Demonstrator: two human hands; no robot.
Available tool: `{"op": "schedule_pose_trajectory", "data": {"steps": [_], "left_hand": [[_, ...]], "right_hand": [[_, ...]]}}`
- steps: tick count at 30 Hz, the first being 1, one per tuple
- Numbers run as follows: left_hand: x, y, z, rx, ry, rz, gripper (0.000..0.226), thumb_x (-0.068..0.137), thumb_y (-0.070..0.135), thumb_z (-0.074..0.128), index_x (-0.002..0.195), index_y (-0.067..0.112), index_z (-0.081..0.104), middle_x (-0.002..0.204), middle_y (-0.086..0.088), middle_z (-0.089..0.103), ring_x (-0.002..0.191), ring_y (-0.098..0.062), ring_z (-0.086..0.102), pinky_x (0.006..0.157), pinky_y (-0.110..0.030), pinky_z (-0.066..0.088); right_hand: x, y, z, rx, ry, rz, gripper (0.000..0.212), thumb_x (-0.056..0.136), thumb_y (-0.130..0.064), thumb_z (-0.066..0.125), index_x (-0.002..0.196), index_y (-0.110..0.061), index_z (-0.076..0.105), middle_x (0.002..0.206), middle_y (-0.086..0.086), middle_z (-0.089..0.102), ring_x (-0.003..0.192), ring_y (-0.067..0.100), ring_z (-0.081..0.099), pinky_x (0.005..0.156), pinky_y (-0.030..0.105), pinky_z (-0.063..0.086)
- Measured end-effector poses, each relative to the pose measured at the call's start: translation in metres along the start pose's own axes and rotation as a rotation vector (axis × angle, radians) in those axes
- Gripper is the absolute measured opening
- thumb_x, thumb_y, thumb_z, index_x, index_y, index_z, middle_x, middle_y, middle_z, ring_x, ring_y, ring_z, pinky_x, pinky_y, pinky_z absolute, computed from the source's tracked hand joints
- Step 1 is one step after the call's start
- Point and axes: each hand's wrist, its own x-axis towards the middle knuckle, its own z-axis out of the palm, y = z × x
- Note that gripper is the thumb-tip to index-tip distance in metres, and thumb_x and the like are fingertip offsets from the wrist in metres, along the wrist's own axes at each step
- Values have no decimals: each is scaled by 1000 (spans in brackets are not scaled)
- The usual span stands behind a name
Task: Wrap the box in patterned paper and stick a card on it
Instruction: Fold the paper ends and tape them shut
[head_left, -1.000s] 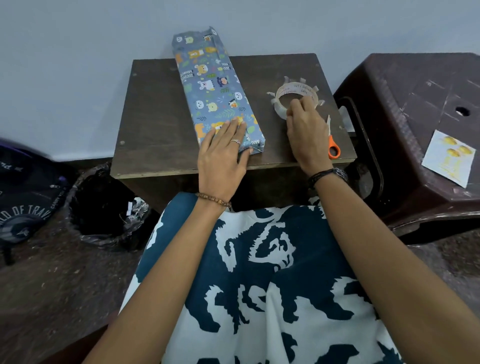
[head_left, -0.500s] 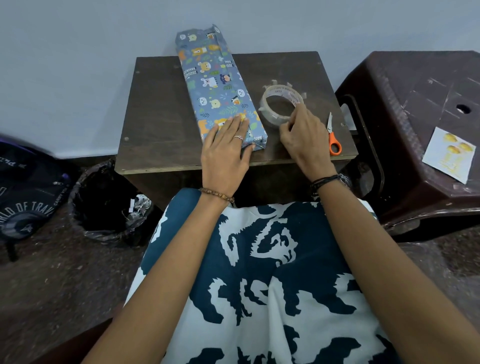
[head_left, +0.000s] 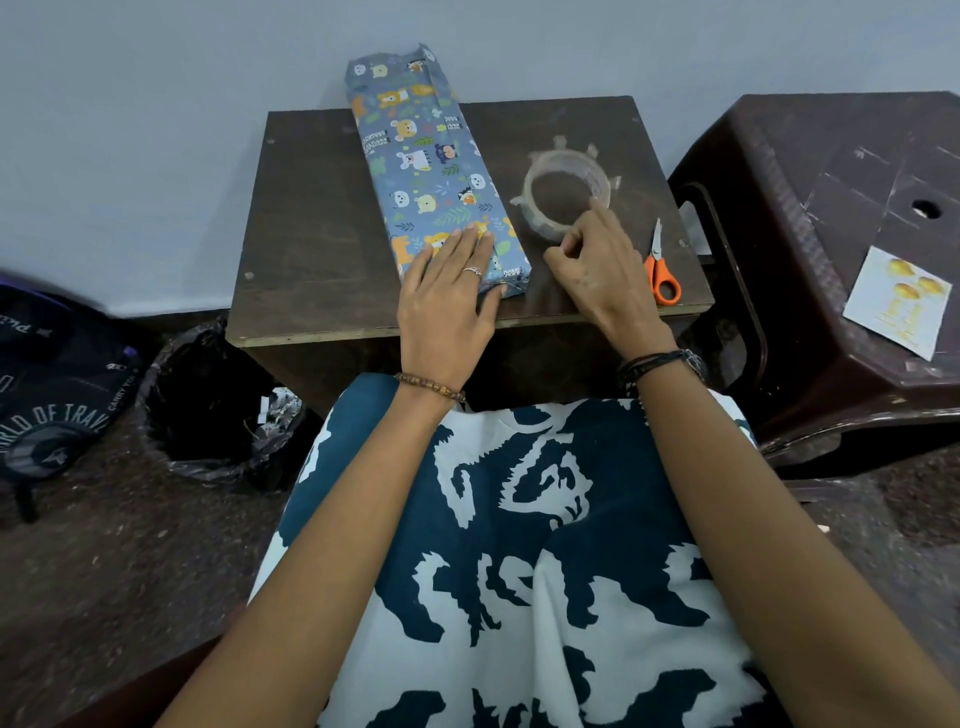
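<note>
A long box (head_left: 431, 176) wrapped in blue animal-print paper lies on the small brown table (head_left: 311, 234), its far end sticking out past the table's back edge. My left hand (head_left: 447, 291) rests flat on the box's near end, fingers together. To the right, a clear tape roll (head_left: 540, 218) with several cut strips stuck around its rim looks blurred. My right hand (head_left: 597, 260) pinches at the roll's near rim, index finger stretched onto it. A white card (head_left: 896, 301) with gold balloons lies on the brown plastic stool (head_left: 831, 171) at the right.
Orange-handled scissors (head_left: 661, 270) lie at the table's right edge, just right of my right hand. A bin lined with a black bag (head_left: 218, 405) stands on the floor at the left, with a dark backpack (head_left: 52, 389) beside it. A wall runs behind the table.
My right hand has tilted and nudged the tape roll slightly toward the box, and its fingers have curled at the near rim. My left hand stays flat on the box.
</note>
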Motion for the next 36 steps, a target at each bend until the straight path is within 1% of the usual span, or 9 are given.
{"op": "schedule_pose_trajectory", "data": {"steps": [1,3,9,13,18,23,27,30,36], "left_hand": [[0,0,0,5,4,2,44,81,25,62,122,9,60,127,-8,59,120,-19,54,106,-30,22],[0,0,1,10,7,3,44,81,26,62,122,9,60,127,-8,59,120,-19,54,106,-30,22],[-1,0,1,0,12,-5,44,81,25,63,122,10,60,128,-7,58,121,-18,53,106,-31,24],[-1,-1,1,-1,12,-4,44,81,25,62,123,10,60,128,-7,58,121,-19,53,106,-31,23],[-1,-1,1,5,5,-7,44,82,26,62,123,10,59,129,-7,58,121,-18,52,106,-31,24],[-1,-1,1,7,-4,-6,45,83,29,58,124,11,58,130,-6,57,122,-18,52,107,-31,24],[0,-2,1,10,1,0,44,82,27,60,123,10,59,129,-6,58,121,-19,53,106,-30,23],[0,-2,1,11,6,1,43,83,28,57,122,10,60,128,-7,58,120,-19,53,106,-30,23],[0,-3,0,28,1,11,46,84,32,48,122,10,60,128,-6,58,120,-18,53,106,-29,23]], "right_hand": [[0,2,0,28,11,-7,11,84,-22,51,81,-12,48,137,11,44,118,24,45,85,35,38],[1,3,0,37,30,-2,13,85,-15,48,83,-5,56,142,12,39,127,25,34,96,24,27],[-3,2,-6,-9,48,8,46,72,-26,35,83,1,71,146,9,37,131,27,23,98,24,19],[-6,2,-5,-174,28,24,30,87,-21,47,79,-4,71,150,9,29,140,30,11,113,40,9],[-4,1,-4,-280,-5,69,23,85,-31,56,88,-14,71,153,13,22,143,31,3,115,45,0],[-6,3,-1,-350,66,44,24,82,-32,61,99,-16,68,148,11,30,142,32,8,115,47,4],[-4,6,-6,-377,148,76,52,79,-40,65,121,-12,54,142,11,33,139,31,15,113,42,12],[-5,7,-8,-305,189,57,43,80,-40,62,113,-12,59,131,8,41,128,28,27,105,37,21],[-5,1,-7,-180,279,22,23,81,-36,57,86,-15,66,115,5,50,120,24,33,99,32,24]]}}
